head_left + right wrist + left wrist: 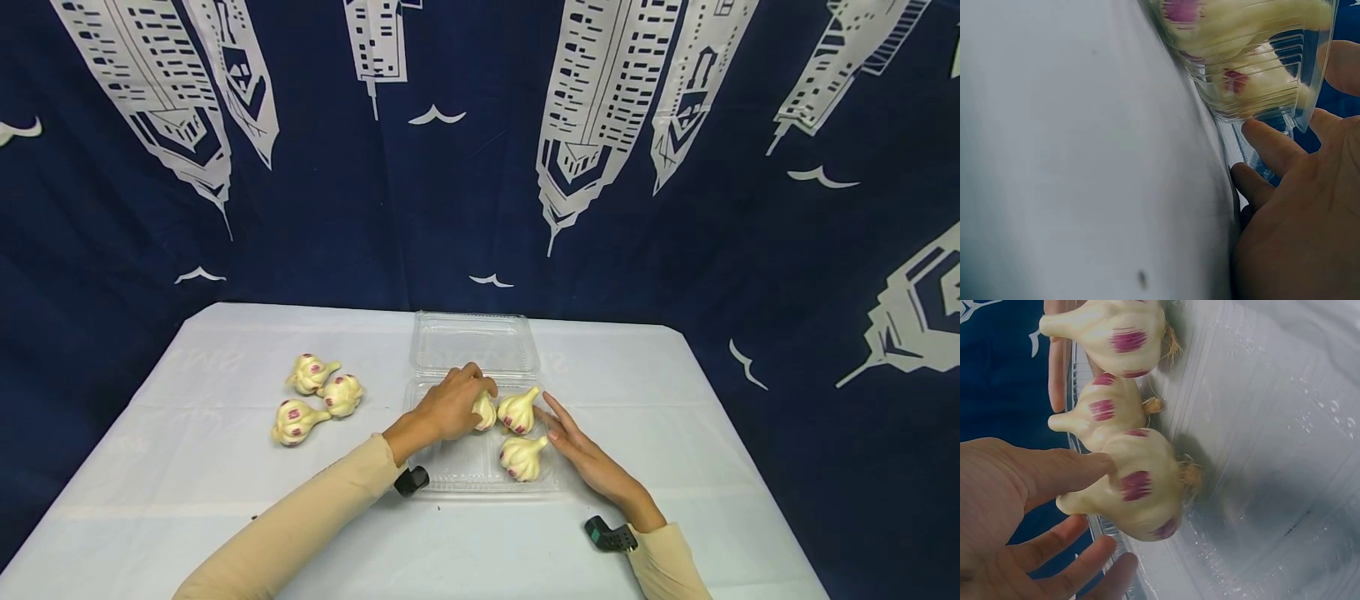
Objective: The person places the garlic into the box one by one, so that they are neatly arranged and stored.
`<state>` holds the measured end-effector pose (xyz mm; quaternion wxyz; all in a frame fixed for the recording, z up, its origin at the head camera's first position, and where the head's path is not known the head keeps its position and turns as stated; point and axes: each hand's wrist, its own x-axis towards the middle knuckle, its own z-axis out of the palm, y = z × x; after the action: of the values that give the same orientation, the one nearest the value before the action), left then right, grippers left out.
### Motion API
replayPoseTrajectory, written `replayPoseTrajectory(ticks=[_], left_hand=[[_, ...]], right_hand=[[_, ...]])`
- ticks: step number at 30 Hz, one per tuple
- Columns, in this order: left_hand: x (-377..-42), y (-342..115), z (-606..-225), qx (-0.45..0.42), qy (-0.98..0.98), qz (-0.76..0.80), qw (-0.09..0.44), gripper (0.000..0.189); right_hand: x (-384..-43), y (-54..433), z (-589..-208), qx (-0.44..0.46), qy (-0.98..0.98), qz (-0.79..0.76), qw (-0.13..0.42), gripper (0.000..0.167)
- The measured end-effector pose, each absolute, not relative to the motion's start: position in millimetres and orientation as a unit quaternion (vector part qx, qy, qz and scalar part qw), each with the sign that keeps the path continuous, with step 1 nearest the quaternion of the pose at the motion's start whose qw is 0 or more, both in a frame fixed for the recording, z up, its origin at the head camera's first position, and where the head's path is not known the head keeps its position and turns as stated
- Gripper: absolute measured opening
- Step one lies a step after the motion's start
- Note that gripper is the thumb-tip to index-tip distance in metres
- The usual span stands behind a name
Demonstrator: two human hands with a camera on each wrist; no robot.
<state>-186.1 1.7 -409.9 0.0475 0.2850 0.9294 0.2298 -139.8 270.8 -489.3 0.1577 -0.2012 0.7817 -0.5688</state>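
Observation:
A clear plastic clamshell container (480,486) lies unfolded on the table, its tray nearer the person. My left hand (450,407) reaches over the tray and pinches a garlic bulb (484,413). In the left wrist view the thumb (1079,469) presses on that bulb near its neck, with the other fingers beyond it. Two more garlic bulbs, one farther back (517,411) and one nearer (522,458), sit along the tray's right side. Outside that side is my right hand (592,462), fingers extended; the right wrist view shows fingertips right at the clear wall (1272,75).
Three loose garlic bulbs, at the back (308,373), right (343,395) and front (296,421), lie together left of the container. The open lid (472,342) extends toward the table's back edge. Behind hangs a dark blue cloth (465,192) with white building prints.

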Motion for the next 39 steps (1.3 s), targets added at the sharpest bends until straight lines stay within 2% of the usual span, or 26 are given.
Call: replayPoseTrajectory(ticks=[18, 30, 39], left_hand=[[-178, -20, -403, 0.288, 0.922, 0.258, 0.024, 0.035], [-158, -72, -380, 0.274, 0.922, 0.267, -0.056, 0.027], [-141, -119, -385, 0.251, 0.919, 0.294, -0.080, 0.027]], right_hand=[[-140, 267, -489, -0.202, 0.782, -0.568, 0.157, 0.061], [-139, 271, -486, -0.199, 0.783, -0.568, 0.158, 0.062], [-139, 269, -487, -0.198, 0.784, -0.566, 0.159, 0.062]])
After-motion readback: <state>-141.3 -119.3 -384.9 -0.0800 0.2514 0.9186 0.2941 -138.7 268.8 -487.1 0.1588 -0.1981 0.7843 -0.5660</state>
